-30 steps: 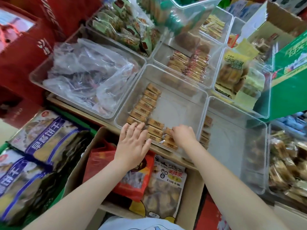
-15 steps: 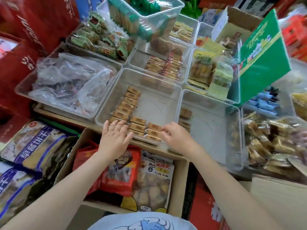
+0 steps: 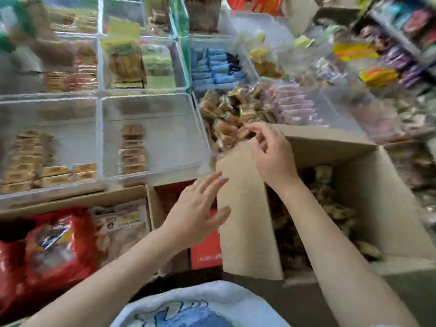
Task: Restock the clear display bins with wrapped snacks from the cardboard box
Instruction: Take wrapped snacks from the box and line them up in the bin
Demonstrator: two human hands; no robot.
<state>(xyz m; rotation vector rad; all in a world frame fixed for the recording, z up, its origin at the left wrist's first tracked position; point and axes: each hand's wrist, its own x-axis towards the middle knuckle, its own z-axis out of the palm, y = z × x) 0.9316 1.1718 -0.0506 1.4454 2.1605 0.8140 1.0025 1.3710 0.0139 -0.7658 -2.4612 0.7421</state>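
Both hands have left the clear bin [image 3: 155, 142] of tan wrapped snacks [image 3: 132, 149] and swung right to the open cardboard box [image 3: 368, 185]. The left hand [image 3: 195, 208] hovers spread beside its upright flap [image 3: 245, 208]. The right hand [image 3: 271, 152], fingers loosely curled, appears empty above it.

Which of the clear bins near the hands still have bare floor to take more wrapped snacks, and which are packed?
Bare floor: the clear bin either side of its single snack column, and the left bin right of its snack rows. Crowded: the heaped bin of brown wrapped snacks by the right hand, and the blue-packet bin behind.
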